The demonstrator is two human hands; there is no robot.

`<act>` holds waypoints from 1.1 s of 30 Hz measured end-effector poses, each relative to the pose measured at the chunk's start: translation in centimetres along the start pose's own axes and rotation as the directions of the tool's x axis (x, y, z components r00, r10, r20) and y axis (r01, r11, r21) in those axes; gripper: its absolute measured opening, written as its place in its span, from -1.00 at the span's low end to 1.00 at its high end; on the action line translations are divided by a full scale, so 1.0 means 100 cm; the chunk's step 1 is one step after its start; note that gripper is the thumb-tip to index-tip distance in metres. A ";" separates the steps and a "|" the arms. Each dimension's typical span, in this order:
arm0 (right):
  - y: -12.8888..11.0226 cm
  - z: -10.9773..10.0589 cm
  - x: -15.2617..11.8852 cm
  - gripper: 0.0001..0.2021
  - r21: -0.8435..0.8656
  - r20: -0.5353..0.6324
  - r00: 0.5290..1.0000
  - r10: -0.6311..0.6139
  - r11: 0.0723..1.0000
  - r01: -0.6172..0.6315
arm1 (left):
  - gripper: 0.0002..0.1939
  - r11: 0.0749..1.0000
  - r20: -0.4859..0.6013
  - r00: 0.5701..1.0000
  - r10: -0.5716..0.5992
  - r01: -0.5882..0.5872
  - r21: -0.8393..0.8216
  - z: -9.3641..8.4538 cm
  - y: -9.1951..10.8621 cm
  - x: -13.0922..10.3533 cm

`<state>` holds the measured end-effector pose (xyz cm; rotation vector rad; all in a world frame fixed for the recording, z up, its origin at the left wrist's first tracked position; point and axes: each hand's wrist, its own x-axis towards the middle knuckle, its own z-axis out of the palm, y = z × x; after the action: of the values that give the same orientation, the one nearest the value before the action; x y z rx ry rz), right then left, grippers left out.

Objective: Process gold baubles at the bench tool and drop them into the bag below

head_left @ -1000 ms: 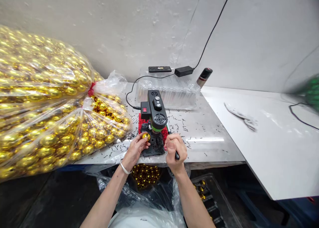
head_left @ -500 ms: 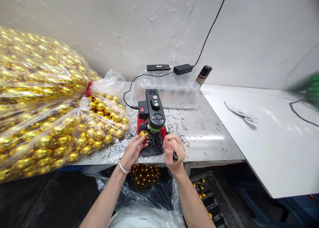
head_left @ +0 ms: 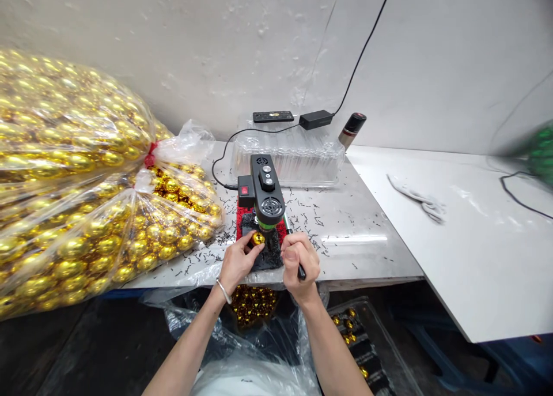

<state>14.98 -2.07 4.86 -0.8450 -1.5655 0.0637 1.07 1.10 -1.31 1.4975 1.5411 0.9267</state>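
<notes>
Between the thumb and fingers of my left hand (head_left: 238, 261) is a shiny gold ball (head_left: 258, 238). It sits just below the head of a small black bench drill press (head_left: 268, 191), above its dark base plate (head_left: 270, 259). Whether the ball touches the tool is hidden. My right hand (head_left: 301, 263) is wrapped round the black-gripped lever (head_left: 302, 273) on the machine's right side. A red mat (head_left: 242, 214) strewn with black shavings lies under the base.
Clear bags of gold balls (head_left: 78, 211) fill the left side. Behind the machine stands a clear plastic tray (head_left: 287, 159) with a power adapter (head_left: 315, 119) on top. A spray can (head_left: 352, 129) leans nearby. A lower tray (head_left: 367, 344) holds several gold balls. A glove (head_left: 417, 199) lies right.
My left hand has moved slightly right and turned, bringing the gold ball in closer under the machine's head. My right hand stays on the lever.
</notes>
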 end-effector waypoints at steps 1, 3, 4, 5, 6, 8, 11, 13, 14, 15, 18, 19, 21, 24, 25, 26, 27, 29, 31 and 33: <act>0.000 0.000 0.000 -0.78 0.001 -0.002 1.000 0.002 1.000 -0.002 | -0.55 0.995 -0.002 0.998 0.059 -0.058 0.085 0.001 0.000 -0.001; 0.000 0.000 0.000 -0.78 -0.001 -0.002 1.000 0.000 1.000 0.000 | -0.60 0.966 0.001 0.984 0.180 -0.177 0.191 0.003 0.001 -0.003; 0.000 -0.001 -0.001 -0.78 -0.002 -0.001 1.000 -0.003 1.000 0.003 | -0.62 0.946 0.002 0.972 0.235 -0.229 0.229 0.004 0.000 -0.003; 0.000 -0.001 -0.001 -0.78 -0.003 0.001 1.000 -0.004 1.000 0.004 | -0.64 0.926 0.004 0.960 0.278 -0.269 0.264 0.005 0.000 -0.003; 0.000 -0.001 -0.001 -0.79 -0.005 0.004 1.000 -0.006 1.000 0.006 | -0.65 0.908 0.008 0.952 0.307 -0.296 0.297 0.005 -0.001 -0.003; -0.001 -0.001 -0.001 -0.79 -0.007 0.009 1.000 -0.004 1.000 0.004 | -0.65 0.883 0.025 0.945 0.326 -0.314 0.348 0.006 -0.003 -0.001; 0.000 -0.001 -0.003 -0.79 -0.007 0.004 1.000 0.010 1.000 -0.010 | -0.64 0.876 0.042 0.948 0.315 -0.307 0.371 0.004 -0.006 0.000; 0.003 0.001 -0.007 -0.79 -0.001 -0.009 1.000 0.017 1.000 -0.017 | -0.64 0.883 0.042 0.950 0.309 -0.303 0.358 0.003 -0.006 0.001; 0.005 0.002 -0.010 -0.79 0.003 -0.014 1.000 0.015 1.000 -0.015 | -0.64 0.890 0.040 0.952 0.305 -0.300 0.343 0.003 -0.006 0.002; 0.008 0.003 -0.013 -0.79 0.006 -0.013 1.000 0.010 1.000 -0.009 | -0.65 0.899 0.038 0.954 0.299 -0.294 0.324 0.003 -0.006 0.002; 0.018 0.007 -0.025 -0.77 -0.005 -0.010 1.000 -0.023 1.000 0.023 | -0.65 0.934 0.025 0.963 0.267 -0.265 0.241 0.002 -0.005 0.002; 0.021 0.008 -0.029 -0.76 -0.012 -0.012 0.999 -0.032 0.999 0.032 | -0.66 0.947 0.017 0.967 0.254 -0.252 0.201 0.003 -0.005 0.001; 0.027 0.011 -0.035 -0.74 -0.015 -0.029 0.999 -0.046 0.999 0.045 | -0.67 0.969 -0.009 0.974 0.225 -0.223 0.106 0.003 -0.005 0.001; 0.033 0.015 -0.042 -0.72 -0.005 -0.064 0.996 -0.057 0.998 0.057 | -0.68 0.978 -0.028 0.978 0.206 -0.204 0.041 0.004 -0.005 0.001; 0.034 0.016 -0.044 -0.73 -0.004 -0.075 0.995 -0.059 0.998 0.059 | -0.68 0.976 -0.024 0.977 0.212 -0.211 0.061 0.004 -0.005 0.000; 0.036 0.017 -0.045 -0.73 -0.006 -0.083 0.995 -0.058 0.998 0.057 | -0.67 0.971 -0.015 0.974 0.224 -0.222 0.094 0.004 -0.005 0.000; 0.037 0.018 -0.045 -0.73 -0.005 -0.090 0.994 -0.055 0.998 0.055 | -0.67 0.963 -0.006 0.971 0.238 -0.235 0.129 0.004 -0.005 0.000; 0.039 0.018 -0.046 -0.72 -0.001 -0.092 0.994 -0.060 0.998 0.060 | -0.66 0.950 0.007 0.967 0.256 -0.253 0.182 0.004 -0.005 0.000; 0.040 0.017 -0.047 -0.73 -0.010 -0.043 0.995 -0.086 0.996 0.086 | -0.66 0.945 0.018 0.967 0.253 -0.251 0.209 0.003 -0.004 0.000; 0.039 0.015 -0.046 -0.75 -0.035 0.026 0.993 -0.114 0.993 0.115 | -0.65 0.945 0.027 0.972 0.235 -0.235 0.226 0.003 -0.003 0.000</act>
<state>15.18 -1.10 -1.25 -0.7838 -1.6388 -0.0379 1.17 1.09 -1.68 1.8771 1.5323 0.9055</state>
